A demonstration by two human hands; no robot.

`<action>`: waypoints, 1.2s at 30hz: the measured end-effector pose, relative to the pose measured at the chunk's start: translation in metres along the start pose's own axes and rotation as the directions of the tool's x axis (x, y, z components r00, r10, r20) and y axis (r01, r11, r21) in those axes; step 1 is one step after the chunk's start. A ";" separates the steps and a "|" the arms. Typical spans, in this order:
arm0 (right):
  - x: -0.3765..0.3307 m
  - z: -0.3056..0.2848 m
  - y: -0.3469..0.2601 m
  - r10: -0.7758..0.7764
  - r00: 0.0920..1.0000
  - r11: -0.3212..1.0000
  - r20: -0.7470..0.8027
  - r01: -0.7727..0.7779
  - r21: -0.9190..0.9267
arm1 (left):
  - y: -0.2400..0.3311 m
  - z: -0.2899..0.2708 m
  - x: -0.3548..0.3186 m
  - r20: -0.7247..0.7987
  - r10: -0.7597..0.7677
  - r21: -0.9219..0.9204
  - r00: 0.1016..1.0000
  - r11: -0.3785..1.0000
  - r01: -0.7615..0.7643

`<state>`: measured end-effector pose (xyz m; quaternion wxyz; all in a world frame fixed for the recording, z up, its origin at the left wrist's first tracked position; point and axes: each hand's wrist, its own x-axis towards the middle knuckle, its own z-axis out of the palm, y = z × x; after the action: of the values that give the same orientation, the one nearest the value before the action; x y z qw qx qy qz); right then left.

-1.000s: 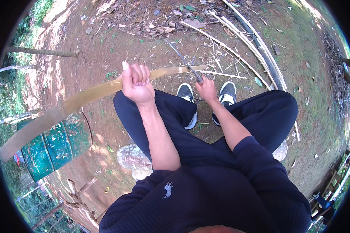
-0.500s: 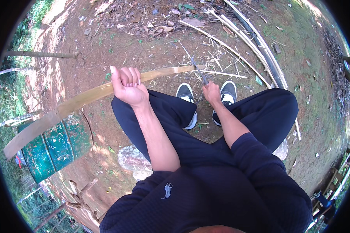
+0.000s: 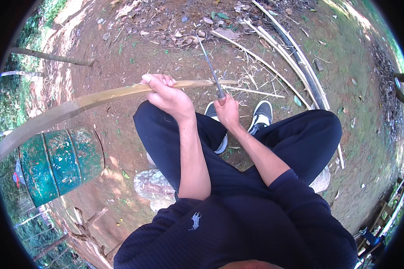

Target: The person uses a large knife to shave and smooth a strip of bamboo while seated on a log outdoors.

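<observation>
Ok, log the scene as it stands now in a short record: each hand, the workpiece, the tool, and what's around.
Left hand: fingers curled on the bamboo strip
Right hand: closed on the knife by its handle
Workpiece: long, pale, split strip, reaching past the left hand both ways
Tool: slim blade crossing the strip near its far end; contact unclear
Left side: green metal drum, paint worn
Upper right: loose bamboo strips on the ground

Smooth wooden strip (image 3: 114, 94), metal-bladed knife (image 3: 210, 66)
</observation>
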<state>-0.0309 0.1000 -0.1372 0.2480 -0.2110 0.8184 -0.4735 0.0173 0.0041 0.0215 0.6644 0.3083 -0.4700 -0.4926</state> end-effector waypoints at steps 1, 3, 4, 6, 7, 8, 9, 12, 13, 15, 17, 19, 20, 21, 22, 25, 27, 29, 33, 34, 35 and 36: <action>-0.006 0.001 -0.007 -0.033 0.999 0.999 -0.011 0.034 0.025 | 0.001 0.005 -0.001 -0.019 0.014 0.044 1.000 0.999 -0.013; -0.015 0.004 -0.017 -0.098 0.995 0.992 -0.032 0.100 0.074 | 0.004 0.006 -0.004 -0.025 0.028 0.138 0.999 0.990 -0.024; -0.015 0.008 -0.014 -0.088 0.996 0.994 -0.007 0.088 0.058 | 0.003 0.006 -0.004 -0.037 0.032 0.157 0.999 0.987 -0.026; -0.014 0.011 -0.007 -0.069 0.997 0.997 -0.033 0.070 0.024 | 0.000 0.002 -0.004 -0.066 0.043 0.195 0.997 0.980 -0.030; -0.012 0.013 0.000 -0.065 0.997 0.998 -0.046 0.066 0.010 | -0.001 0.001 -0.002 -0.081 0.057 0.212 0.995 0.976 -0.039; -0.007 0.014 0.012 -0.004 1.000 1.000 -0.016 0.004 0.002 | -0.001 -0.001 0.000 -0.097 0.072 0.229 0.993 0.972 -0.048; -0.004 0.013 0.019 -0.033 0.999 0.999 -0.016 0.032 -0.037 | -0.001 -0.002 0.001 -0.105 0.058 0.240 0.993 0.970 -0.032; -0.002 0.018 0.029 -0.072 0.997 0.990 -0.024 0.069 -0.120 | -0.001 -0.006 0.003 -0.133 0.036 0.256 0.991 0.967 -0.001; -0.005 0.019 0.028 -0.076 0.997 0.992 -0.025 0.073 -0.103 | -0.003 -0.009 0.006 -0.142 0.040 0.254 0.989 0.967 -0.003; -0.007 0.021 0.024 -0.084 0.996 0.995 -0.035 0.081 -0.063 | -0.003 -0.011 0.008 -0.159 0.027 0.250 0.987 0.968 0.014; -0.005 0.018 0.018 -0.122 0.993 0.988 0.001 0.122 -0.090 | -0.001 -0.011 0.008 -0.174 -0.009 0.247 0.985 0.968 0.053; -0.010 0.013 0.010 -0.171 0.985 0.978 0.030 0.173 -0.113 | -0.003 -0.011 0.004 -0.167 0.009 0.246 0.986 0.969 0.033; -0.010 0.012 0.002 -0.208 0.977 0.971 0.038 0.211 -0.115 | -0.004 -0.012 0.001 -0.168 0.015 0.250 0.986 0.968 0.028; -0.010 0.009 -0.008 -0.252 0.967 0.960 0.044 0.255 -0.116 | -0.003 -0.010 0.000 -0.153 0.025 0.261 0.988 0.965 0.016; -0.013 0.006 -0.016 -0.257 0.963 0.958 0.079 0.265 -0.108 | -0.001 -0.009 0.000 -0.139 0.036 0.273 0.990 0.962 0.003; -0.009 0.009 0.009 -0.144 0.989 0.973 0.033 0.147 -0.177 | 0.000 -0.008 -0.001 -0.152 0.025 0.269 0.988 0.963 0.017; -0.003 0.009 0.049 0.051 0.998 0.985 -0.024 -0.054 -0.163 | 0.001 -0.006 0.002 -0.163 0.016 0.255 0.987 0.966 0.026; 0.011 -0.002 0.116 -0.119 0.990 0.917 -0.071 0.082 -0.391 | 0.001 0.012 -0.008 -0.090 0.012 0.240 0.996 0.971 0.010; 0.001 0.006 0.084 0.064 0.992 0.982 -0.105 -0.082 -0.172 | -0.001 0.009 -0.011 -0.084 0.056 0.274 0.995 0.961 -0.031; 0.004 0.012 0.075 0.041 0.991 0.997 -0.129 -0.049 -0.059 | -0.003 0.011 -0.012 -0.089 0.065 0.266 0.994 0.963 -0.040; 0.002 0.015 0.052 -0.059 0.992 0.989 -0.111 0.044 -0.139 | -0.006 0.007 -0.007 -0.106 0.084 0.270 0.991 0.961 -0.053; 0.001 0.016 0.026 -0.062 0.996 0.990 -0.060 0.054 -0.127 | -0.005 0.001 -0.003 -0.125 0.110 0.275 0.986 0.959 -0.073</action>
<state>-0.0252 0.1007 -0.1667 0.1943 -0.2346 0.8475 -0.4347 0.0141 0.0051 0.0165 0.6695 0.4071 -0.4990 -0.3701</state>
